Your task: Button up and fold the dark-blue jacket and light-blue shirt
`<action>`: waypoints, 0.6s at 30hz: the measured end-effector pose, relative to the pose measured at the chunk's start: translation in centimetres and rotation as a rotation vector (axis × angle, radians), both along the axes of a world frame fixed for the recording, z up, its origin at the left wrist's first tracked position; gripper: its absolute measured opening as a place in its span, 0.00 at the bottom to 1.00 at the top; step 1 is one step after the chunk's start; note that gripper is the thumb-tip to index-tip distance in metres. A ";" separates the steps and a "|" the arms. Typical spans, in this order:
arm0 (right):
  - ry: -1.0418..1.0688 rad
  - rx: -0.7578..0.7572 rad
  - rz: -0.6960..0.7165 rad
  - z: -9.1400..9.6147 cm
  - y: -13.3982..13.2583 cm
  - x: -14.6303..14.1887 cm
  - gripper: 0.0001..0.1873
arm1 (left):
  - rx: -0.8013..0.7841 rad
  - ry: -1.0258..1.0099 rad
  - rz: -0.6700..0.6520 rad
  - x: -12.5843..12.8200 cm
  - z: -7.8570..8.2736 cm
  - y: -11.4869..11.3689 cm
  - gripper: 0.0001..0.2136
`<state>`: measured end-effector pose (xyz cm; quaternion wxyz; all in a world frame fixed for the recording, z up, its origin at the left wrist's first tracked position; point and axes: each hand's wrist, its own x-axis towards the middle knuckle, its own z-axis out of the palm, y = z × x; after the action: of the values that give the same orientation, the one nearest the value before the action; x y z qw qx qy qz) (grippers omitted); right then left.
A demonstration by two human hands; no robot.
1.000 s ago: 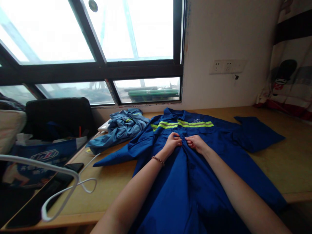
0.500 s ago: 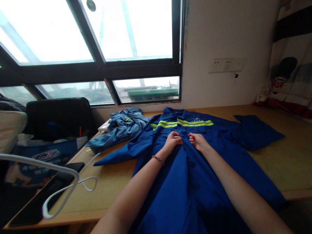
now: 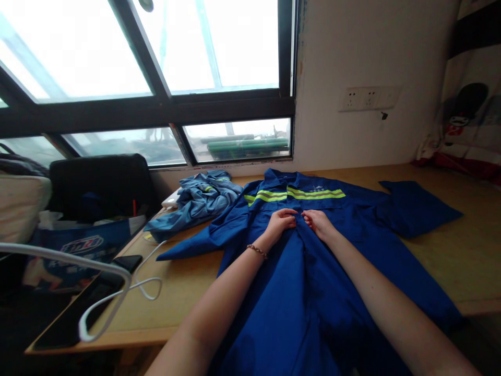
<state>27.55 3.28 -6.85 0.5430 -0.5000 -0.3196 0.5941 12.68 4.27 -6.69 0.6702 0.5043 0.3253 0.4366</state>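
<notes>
A dark blue work jacket (image 3: 266,292) with yellow and grey reflective bands lies spread on the wooden table, its collar toward the window and its lower part hanging over the near edge. At the front opening, just below the chest band, my left hand (image 3: 282,222) pinches one edge of the jacket, fingers bent over the cloth. Close beside it on the right, my right hand (image 3: 316,222) is closed on the other front edge, thumb against curled fingers. Any button or fastener between the fingers is too small to make out. A beaded bracelet (image 3: 257,252) circles my left wrist.
A crumpled lighter blue garment (image 3: 199,201) lies at the back left of the table (image 3: 176,303). A white cable (image 3: 117,308) loops over a dark flat object (image 3: 74,318) at the left edge. Beyond stand a black chair (image 3: 104,183) and a blue bag (image 3: 82,250).
My left fingers have stretched slightly toward the right hand, and the hands are closer together at the front opening. The whole view has shifted a little.
</notes>
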 end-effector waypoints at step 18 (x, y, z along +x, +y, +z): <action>-1.493 0.161 -0.014 2.8 -6.0 -2.5 0.12 | 0.119 0.047 0.058 0.3 -1.8 2.9 0.10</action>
<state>25.01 -2.73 -4.08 0.2206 -0.7309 -0.6422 0.0685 12.99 7.18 -8.45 0.6181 0.5438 0.3290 0.4626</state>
